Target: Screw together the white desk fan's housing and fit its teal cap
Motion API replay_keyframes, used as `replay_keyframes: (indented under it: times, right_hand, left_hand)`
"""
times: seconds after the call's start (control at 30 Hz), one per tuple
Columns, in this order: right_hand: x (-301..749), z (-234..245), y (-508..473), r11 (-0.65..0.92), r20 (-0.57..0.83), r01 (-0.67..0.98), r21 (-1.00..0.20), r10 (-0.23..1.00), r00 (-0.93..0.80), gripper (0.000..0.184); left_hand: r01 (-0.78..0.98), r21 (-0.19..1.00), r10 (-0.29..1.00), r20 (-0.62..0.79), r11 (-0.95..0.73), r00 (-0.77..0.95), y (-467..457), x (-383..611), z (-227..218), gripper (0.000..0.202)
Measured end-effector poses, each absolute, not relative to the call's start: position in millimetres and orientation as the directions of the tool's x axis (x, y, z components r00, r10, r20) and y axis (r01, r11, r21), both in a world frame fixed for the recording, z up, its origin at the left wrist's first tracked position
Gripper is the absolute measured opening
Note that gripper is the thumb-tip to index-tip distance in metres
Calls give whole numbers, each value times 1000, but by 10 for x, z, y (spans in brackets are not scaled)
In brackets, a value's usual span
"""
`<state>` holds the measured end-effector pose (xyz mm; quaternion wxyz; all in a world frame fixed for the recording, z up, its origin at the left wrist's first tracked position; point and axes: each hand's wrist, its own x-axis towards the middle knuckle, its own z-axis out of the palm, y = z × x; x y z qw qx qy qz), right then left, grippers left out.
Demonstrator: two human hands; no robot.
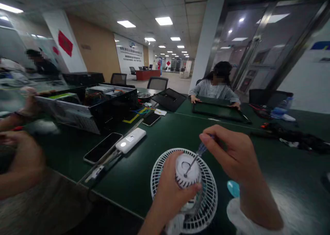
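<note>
A white fan (pixel 157 166) with a round slatted grille lies face down on the green table. My left hand (pixel 170 193) wraps round the white motor housing (pixel 189 164) at its middle, thumb on the near side. Between the fingertips of my right hand (pixel 232 152) is a screwdriver (pixel 201 148) with a clear bluish handle, tilted down to the left. Its metal tip meets a small spot on the housing's top. Whether a screw sits there is too small to tell. Beside my right wrist lies a light-blue oval piece (pixel 233 188).
Left of the fan lie a white power bank (pixel 131 140) with a cable and two dark phones (pixel 103 148) (pixel 151 119). An open computer case (pixel 95 106) stands farther back, with a co-worker's arms (pixel 20 159) beside it. Across the table, another person (pixel 215 85) holds a black frame (pixel 219 111).
</note>
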<state>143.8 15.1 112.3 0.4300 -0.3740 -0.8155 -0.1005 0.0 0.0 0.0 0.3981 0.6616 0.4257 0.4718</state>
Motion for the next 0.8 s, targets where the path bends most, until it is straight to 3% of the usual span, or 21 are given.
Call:
replay_keyframes:
  times: [0.47, 0.53, 0.8]
  right_hand:
    - [1410, 1155, 74, 738, 749, 660, -138, 514, -418, 10]
    - [1370, 1134, 58, 761, 755, 634, -135, 493, -432, 18]
    - [1161, 1017, 79, 812, 837, 558, -174, 420, -350, 14]
  left_hand:
    - [195, 922, 935, 297, -333, 193, -28, -24, -8, 66]
    - [190, 926, 938, 290, -325, 190, -31, -21, -18, 67]
    - [168, 926, 932, 304, -338, 196, -33, -6, 48, 66]
